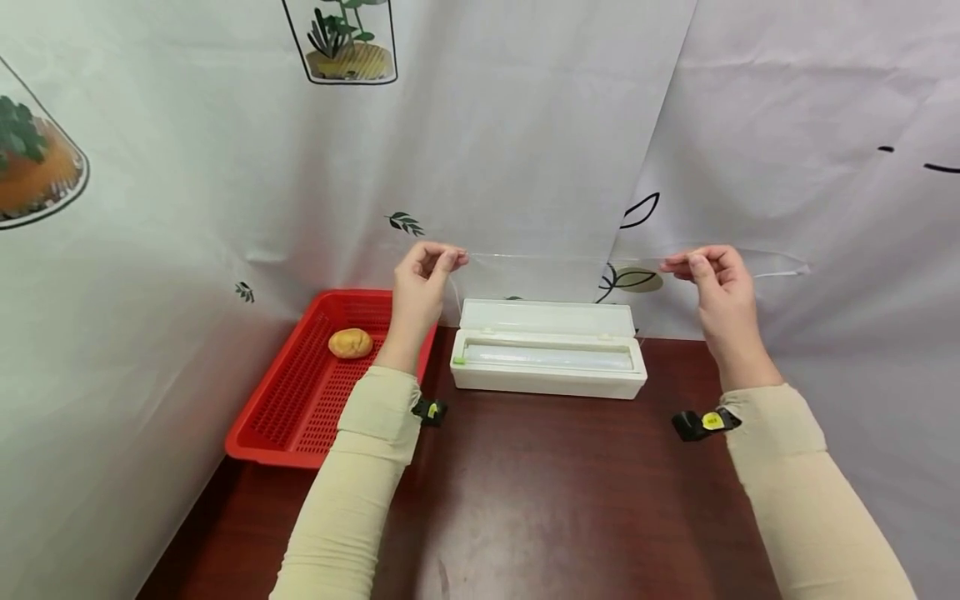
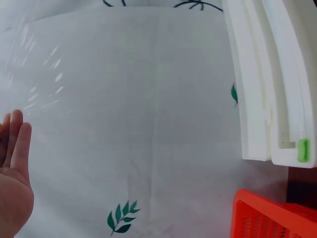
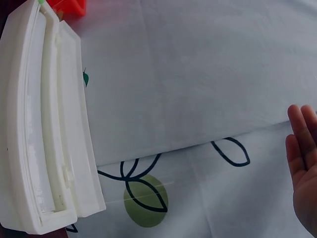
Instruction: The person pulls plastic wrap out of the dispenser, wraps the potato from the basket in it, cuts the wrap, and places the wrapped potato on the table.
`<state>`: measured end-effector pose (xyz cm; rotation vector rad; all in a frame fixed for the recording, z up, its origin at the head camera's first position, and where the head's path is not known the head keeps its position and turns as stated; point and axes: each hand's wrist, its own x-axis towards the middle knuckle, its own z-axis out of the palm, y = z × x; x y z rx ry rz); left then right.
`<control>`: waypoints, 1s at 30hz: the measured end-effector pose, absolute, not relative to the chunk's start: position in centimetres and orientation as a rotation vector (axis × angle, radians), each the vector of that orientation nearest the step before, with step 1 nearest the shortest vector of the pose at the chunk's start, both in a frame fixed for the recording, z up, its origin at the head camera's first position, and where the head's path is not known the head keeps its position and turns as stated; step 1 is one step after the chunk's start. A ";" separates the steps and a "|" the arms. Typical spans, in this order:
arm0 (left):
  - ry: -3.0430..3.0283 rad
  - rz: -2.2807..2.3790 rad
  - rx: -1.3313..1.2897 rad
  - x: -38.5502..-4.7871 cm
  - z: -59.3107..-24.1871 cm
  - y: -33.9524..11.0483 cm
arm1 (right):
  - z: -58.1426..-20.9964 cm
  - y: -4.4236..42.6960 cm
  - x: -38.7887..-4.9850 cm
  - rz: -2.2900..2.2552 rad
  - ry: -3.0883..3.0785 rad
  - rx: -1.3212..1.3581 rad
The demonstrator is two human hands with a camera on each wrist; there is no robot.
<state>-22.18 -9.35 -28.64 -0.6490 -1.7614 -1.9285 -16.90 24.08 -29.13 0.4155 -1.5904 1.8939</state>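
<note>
hands (image 1: 421, 282) (image 1: 722, 279): both pinch clear film (image 1: 555, 257), apparently taut
white box (image 1: 547, 383): film's six o'clock
red basket (image 1: 281, 457): film's eight o'clock

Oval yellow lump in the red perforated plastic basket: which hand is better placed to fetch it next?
Left, probably. The left hand is nearer the basket and lump; the right hand is beyond the long white plastic box. Both pinch transparent plastic film, so either would first need freeing.

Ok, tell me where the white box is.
In the head view, the white box sits near centre at the back of the table, right of the red basket.
</note>
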 end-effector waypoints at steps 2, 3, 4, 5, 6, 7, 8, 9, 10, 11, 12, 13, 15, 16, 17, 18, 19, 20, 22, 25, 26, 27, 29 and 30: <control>-1.818 -1.901 -0.666 -21.6 -28.4 -9.8 | -29.1 24.1 -16.4 1.921 -1.582 0.406; -1.868 -1.863 -0.675 -21.3 -28.4 -10.1 | -29.1 24.2 -16.0 1.934 -1.584 0.395; -1.922 -1.817 -0.683 -20.9 -28.3 -10.4 | -29.1 24.2 -15.6 1.937 -1.590 0.379; -1.970 -1.772 -0.696 -20.4 -28.2 -10.7 | -29.1 24.3 -15.1 1.943 -1.597 0.363; -2.014 -1.723 -0.715 -19.9 -28.2 -11.1 | -29.1 24.4 -14.5 1.939 -1.613 0.344; -2.057 -1.667 -0.735 -19.4 -28.2 -11.4 | -29.2 24.5 -13.9 1.926 -1.640 0.325; -2.092 -1.606 -0.756 -18.8 -28.2 -11.8 | -29.3 24.7 -13.3 1.896 -1.675 0.311; -2.119 -1.533 -0.781 -18.2 -28.3 -12.1 | -29.5 24.8 -12.7 1.865 -1.702 0.317; -2.131 -1.476 -0.807 -17.6 -28.3 -12.4 | -29.7 24.9 -12.1 1.832 -1.726 0.337; -2.134 -1.421 -0.833 -17.1 -28.4 -12.7 | -29.9 25.0 -11.4 1.769 -1.776 0.342; -2.139 -1.357 -0.851 -16.5 -28.5 -13.0 | -30.1 25.1 -10.8 1.695 -1.827 0.353; -2.144 -1.297 -0.863 -16.0 -28.6 -13.2 | -30.3 25.1 -10.3 1.665 -1.835 0.392; -2.146 -1.180 -0.883 -15.1 -28.7 -13.5 | -30.6 25.1 -9.4 1.634 -1.823 0.484; -2.146 -1.132 -0.892 -14.7 -28.7 -13.7 | -30.8 25.0 -8.9 1.632 -1.820 0.512; -2.146 -1.093 -0.902 -14.4 -28.7 -13.8 | -30.9 25.1 -8.6 1.633 -1.819 0.533; -2.150 -1.064 -0.912 -14.1 -28.8 -13.8 | -31.1 25.1 -8.4 1.677 -1.789 0.581; -2.153 -1.043 -0.925 -13.9 -28.8 -13.9 | -31.2 25.2 -8.1 1.718 -1.769 0.616; -2.153 -1.031 -0.944 -13.6 -28.9 -14.0 | -31.4 25.3 -7.8 1.733 -1.777 0.627; -2.163 -1.047 -0.982 -13.1 -29.3 -14.2 | -31.6 25.5 -7.2 1.756 -1.801 0.651; -2.201 -1.130 -1.063 -12.1 -30.2 -14.8 | -32.0 25.9 -6.3 1.754 -1.878 0.724; -2.216 -1.165 -1.104 -11.8 -30.5 -15.0 | -32.2 26.1 -6.0 1.740 -1.923 0.756; -2.245 -1.205 -1.141 -11.4 -30.9 -15.3 | -32.4 26.2 -5.7 1.730 -1.975 0.788; -2.324 -1.268 -1.211 -10.6 -31.8 -15.8 | -33.0 26.5 -5.0 1.691 -2.085 0.847; -2.382 -1.294 -1.247 -10.1 -32.3 -16.1 | -33.4 26.6 -4.6 1.651 -2.145 0.886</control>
